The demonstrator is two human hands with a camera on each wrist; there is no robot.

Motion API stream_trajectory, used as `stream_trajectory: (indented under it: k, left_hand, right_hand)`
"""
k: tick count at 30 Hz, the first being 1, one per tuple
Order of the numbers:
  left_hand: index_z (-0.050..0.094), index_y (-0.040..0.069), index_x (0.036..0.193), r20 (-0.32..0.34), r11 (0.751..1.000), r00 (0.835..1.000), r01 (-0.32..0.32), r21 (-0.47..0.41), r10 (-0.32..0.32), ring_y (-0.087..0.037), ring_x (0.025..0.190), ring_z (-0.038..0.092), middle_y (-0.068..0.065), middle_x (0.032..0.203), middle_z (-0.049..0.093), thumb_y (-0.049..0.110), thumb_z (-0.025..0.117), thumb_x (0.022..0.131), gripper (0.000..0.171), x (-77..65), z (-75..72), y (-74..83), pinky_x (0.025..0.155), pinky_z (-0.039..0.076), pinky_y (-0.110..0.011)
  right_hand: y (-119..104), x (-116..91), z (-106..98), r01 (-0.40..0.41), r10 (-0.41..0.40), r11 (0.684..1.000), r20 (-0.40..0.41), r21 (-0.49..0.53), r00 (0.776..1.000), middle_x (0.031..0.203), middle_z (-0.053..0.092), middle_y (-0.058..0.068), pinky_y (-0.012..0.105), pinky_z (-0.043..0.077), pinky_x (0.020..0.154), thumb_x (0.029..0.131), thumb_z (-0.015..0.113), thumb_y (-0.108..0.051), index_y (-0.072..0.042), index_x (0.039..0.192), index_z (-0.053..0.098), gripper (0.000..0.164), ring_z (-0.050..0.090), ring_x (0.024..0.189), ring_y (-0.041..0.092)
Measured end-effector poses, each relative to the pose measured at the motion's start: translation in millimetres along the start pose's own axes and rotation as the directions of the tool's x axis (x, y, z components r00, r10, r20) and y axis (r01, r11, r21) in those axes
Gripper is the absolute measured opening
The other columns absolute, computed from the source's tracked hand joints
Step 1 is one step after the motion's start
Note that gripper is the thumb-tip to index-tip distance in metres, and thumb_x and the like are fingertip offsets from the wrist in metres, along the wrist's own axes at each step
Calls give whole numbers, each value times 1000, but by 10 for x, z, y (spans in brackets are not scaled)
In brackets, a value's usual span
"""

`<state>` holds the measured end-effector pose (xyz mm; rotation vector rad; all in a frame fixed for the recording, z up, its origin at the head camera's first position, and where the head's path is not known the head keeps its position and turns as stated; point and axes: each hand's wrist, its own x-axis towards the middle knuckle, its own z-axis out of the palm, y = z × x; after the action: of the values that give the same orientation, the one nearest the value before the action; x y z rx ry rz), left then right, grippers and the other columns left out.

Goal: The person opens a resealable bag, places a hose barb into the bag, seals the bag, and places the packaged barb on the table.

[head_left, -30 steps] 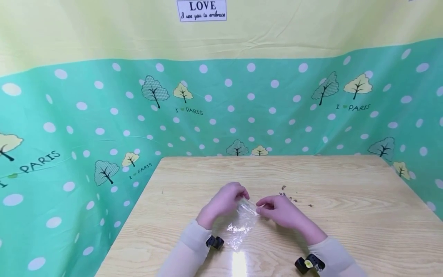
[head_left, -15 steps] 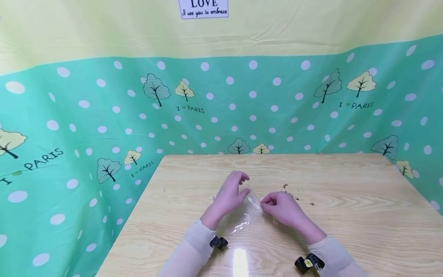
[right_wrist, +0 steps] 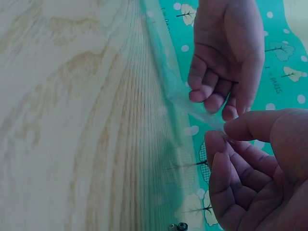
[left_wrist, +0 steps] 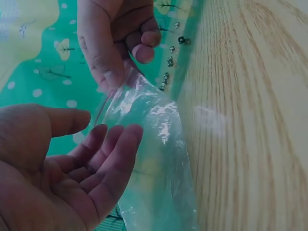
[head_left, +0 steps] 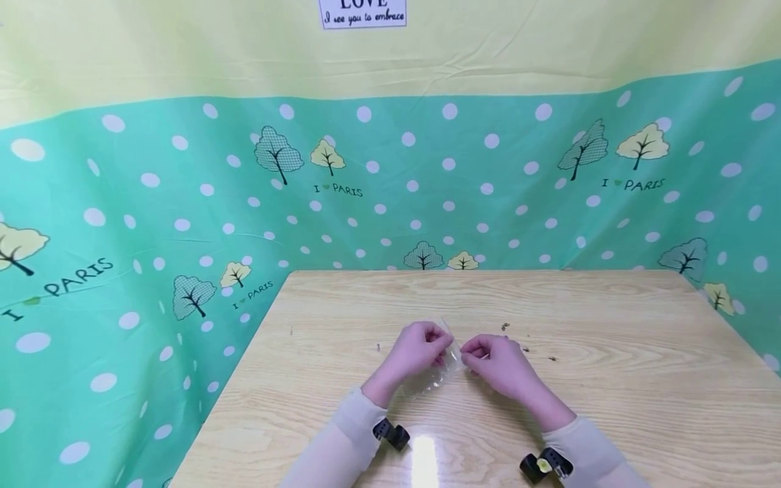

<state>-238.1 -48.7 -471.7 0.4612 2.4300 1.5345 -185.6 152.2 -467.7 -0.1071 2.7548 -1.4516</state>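
Note:
A clear plastic bag (head_left: 430, 383) hangs between my hands, low over the table. My right hand (head_left: 502, 366) pinches its upper edge between thumb and index finger; the right wrist view shows the thumb (right_wrist: 252, 126) pressing on the film. At the same edge, the curled fingers of my left hand (head_left: 415, 350) meet the thumb. The left wrist view shows only a slight gap between that thumb (left_wrist: 67, 121) and index finger, beside the bag's seam. Several small shiny metal pieces (left_wrist: 171, 61) lie behind the right hand, too small to identify for certain.
Both hands are above a light wood-grain table (head_left: 342, 298). A green and yellow patterned cloth (head_left: 366, 149) hangs behind it and at both sides. One tiny piece (head_left: 378, 347) lies left of the left hand.
The left hand let its fingers spread half a second ago, then brought thumb and fingers together at the bag's edge. The right hand keeps its pinch. The bag's lower part has swung up.

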Motion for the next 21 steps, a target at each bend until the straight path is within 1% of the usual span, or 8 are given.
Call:
stream_trajectory:
  k: [5,10,12,16,18,21]
  left_hand:
    - [77,5,98,19,998,999,44,-53,-43,-18,71,72,-5,81,74,28,71,105,24,16,9,-58,68,64,-31]
    - [78,6,95,55,994,995,85,-61,-82,-20,72,74,-6,80,76,33,73,103,29,7,-7,-57,71,66,-32]
    - [78,5,95,71,994,994,91,-68,-86,-21,71,75,-7,79,76,31,74,102,27,2,-9,-64,70,66,-33]
    - [78,2,94,102,990,990,104,-99,-94,-22,68,75,-11,79,76,18,73,102,19,-14,-6,-67,67,67,-33]
    - [78,0,92,115,987,988,113,-115,-100,-20,66,74,-12,79,76,13,71,102,17,-15,-1,-70,66,67,-32]
    - [76,-2,88,136,984,985,124,-129,-107,-18,64,72,-14,78,75,9,69,102,19,-6,8,-81,65,66,-31]
  right_hand:
    - [-7,-15,21,3,-3,1000,20,13,1000,87,73,-2,29,57,54,95,78,-12,-10,107,79,12,67,70,16]
    - [-16,-28,47,8,-9,1000,29,17,1000,90,73,-2,29,59,55,94,78,-8,-10,105,79,11,66,69,15]
    - [-24,-43,49,22,-23,999,37,23,999,91,74,-1,29,59,55,94,78,-7,-9,104,79,11,66,71,14]
    - [-40,-71,57,48,-49,999,66,25,997,91,73,-1,29,60,56,92,80,-8,-8,104,78,12,66,73,14]
    - [-45,-77,61,45,-47,999,81,25,996,91,73,-1,29,60,57,92,81,-9,-7,105,78,13,67,74,14]
    - [-49,-71,69,34,-36,999,88,20,995,91,72,-1,29,60,57,93,81,-12,-7,109,77,17,67,74,14]
